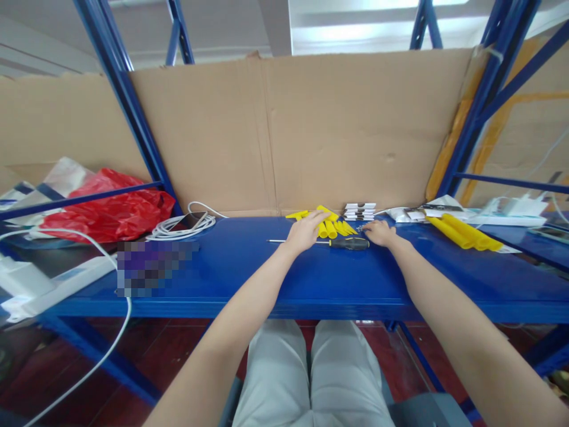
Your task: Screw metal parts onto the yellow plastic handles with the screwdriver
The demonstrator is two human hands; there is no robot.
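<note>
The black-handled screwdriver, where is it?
In the head view, the screwdriver lies just right of centre on the blue table, near yellow tubes, its handle beside the right hand.

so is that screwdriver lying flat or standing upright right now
Lying flat: the screwdriver stretches sideways along the blue tabletop, black handle toward the right, its shaft partly hidden by the left hand.

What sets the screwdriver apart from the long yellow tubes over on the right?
The screwdriver has a mostly dark handle and a thin shaft; the yellow tubes are plain and much thicker than that shaft. The screwdriver lies almost straight across the view, while the yellow tubes slant. The left hand partly hides the screwdriver; the yellow tubes lie clear of both hands. Both are long and lying down.
</note>
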